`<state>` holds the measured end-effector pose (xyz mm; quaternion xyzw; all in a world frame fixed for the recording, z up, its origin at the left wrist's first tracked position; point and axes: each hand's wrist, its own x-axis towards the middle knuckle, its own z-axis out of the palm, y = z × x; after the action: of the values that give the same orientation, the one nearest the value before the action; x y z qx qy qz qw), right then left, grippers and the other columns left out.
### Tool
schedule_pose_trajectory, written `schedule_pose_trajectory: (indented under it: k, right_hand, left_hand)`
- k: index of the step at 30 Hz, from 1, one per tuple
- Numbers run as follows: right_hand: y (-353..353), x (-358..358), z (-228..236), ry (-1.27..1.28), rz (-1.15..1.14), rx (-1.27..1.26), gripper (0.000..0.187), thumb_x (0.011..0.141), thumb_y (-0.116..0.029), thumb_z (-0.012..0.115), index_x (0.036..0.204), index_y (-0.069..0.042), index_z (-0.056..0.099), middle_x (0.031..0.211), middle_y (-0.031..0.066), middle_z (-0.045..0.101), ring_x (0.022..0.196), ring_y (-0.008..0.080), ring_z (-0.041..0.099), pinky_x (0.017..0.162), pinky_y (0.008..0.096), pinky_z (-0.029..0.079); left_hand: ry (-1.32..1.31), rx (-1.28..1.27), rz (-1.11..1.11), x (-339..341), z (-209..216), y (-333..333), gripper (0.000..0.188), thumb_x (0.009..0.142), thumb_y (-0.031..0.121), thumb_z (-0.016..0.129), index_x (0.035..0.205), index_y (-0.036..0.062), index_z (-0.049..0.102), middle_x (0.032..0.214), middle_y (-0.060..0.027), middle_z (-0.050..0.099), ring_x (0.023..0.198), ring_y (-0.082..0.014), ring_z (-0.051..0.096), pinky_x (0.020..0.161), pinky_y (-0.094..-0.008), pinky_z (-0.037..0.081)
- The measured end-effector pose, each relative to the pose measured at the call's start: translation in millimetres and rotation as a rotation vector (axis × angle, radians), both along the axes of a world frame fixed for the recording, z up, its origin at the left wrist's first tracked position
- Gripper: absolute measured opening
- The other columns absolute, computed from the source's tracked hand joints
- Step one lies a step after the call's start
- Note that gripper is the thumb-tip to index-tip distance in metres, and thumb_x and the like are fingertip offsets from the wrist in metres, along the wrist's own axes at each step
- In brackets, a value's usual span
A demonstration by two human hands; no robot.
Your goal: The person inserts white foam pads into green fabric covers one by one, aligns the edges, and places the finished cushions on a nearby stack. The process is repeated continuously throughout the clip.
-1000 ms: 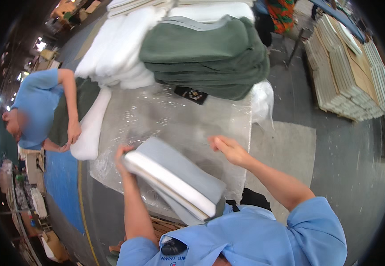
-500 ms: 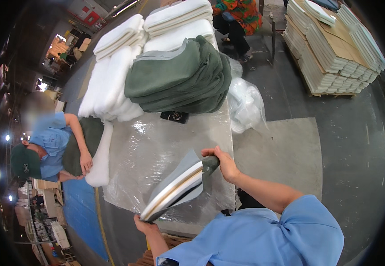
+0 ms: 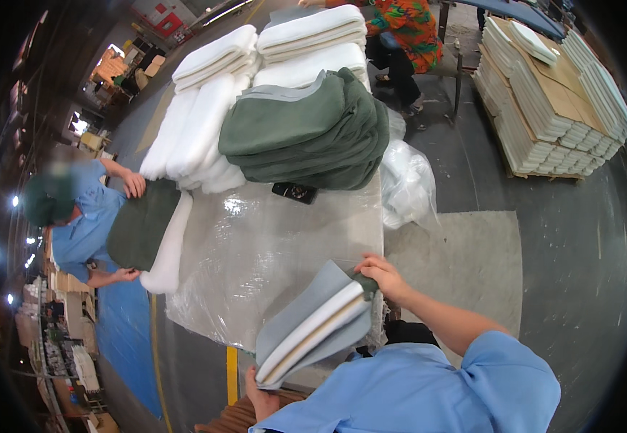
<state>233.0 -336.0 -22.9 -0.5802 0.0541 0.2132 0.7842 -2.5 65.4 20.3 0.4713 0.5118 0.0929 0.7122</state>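
Between my two hands is a layered padded fabric piece, held tilted over the near edge of the table. White padding and a thin tan layer show along its opening, with grey lining flaring out on both sides and dark green cloth at its far right end. My right hand grips that green end with the fingers over it. At the lower left end, my left hand is closed on the piece, its fingers partly hidden beneath. A tall pile of folded dark green fabric covers lies farther up the table.
Stacks of white padding fill the table's far side. A small black object sits before the green pile. Plastic wrap covers the table. At left a co-worker handles a green piece. A clear bag and loaded pallet are rightward.
The padded piece has shifted right and toward me, and its grey lining is spread wider. Both my hands moved with it. The co-worker's hands have moved apart along their green piece.
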Motion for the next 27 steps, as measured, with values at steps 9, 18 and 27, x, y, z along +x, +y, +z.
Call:
schedule_pose_trajectory:
  k: [9, 18, 27]
  right_hand:
    - [-35, -5, 38, 0.009, 0.265, -0.192, 0.086, 0.085, -0.014, 0.08, 0.161, -0.004, 0.039, 0.151, 0.017, 0.053, 0.139, 0.0281, 0.051, 0.117, 0.0384, 0.04]
    - [-47, -20, 161, -0.402, 0.405, -0.113, 0.076, 0.075, -0.014, 0.094, 0.142, -0.007, 0.06, 0.128, 0.0052, 0.067, 0.122, 0.0185, 0.061, 0.107, 0.0364, 0.048]
    - [-42, -110, 236, -0.42, 0.497, -0.397, 0.095, 0.076, -0.032, 0.092, 0.157, -0.011, 0.046, 0.135, 0.0141, 0.069, 0.125, 0.0337, 0.067, 0.106, 0.042, 0.051]
  left_hand:
    - [0.18, -0.03, 0.032, 6, -21, -39, 0.069, 0.109, 0.058, 0.046, 0.15, 0.0027, 0.052, 0.146, -0.0146, 0.059, 0.129, -0.0318, 0.06, 0.106, -0.0509, 0.051]
    - [-0.583, 0.325, 0.103, 190, 72, 12, 0.049, 0.112, 0.05, 0.044, 0.125, 0.0061, 0.061, 0.109, -0.0086, 0.065, 0.105, -0.0226, 0.064, 0.096, -0.0383, 0.052]
    - [-0.788, 0.108, -0.159, 285, 127, -20, 0.046, 0.111, 0.049, 0.046, 0.107, 0.0081, 0.066, 0.097, -0.0042, 0.066, 0.087, -0.0198, 0.064, 0.08, -0.0368, 0.053]
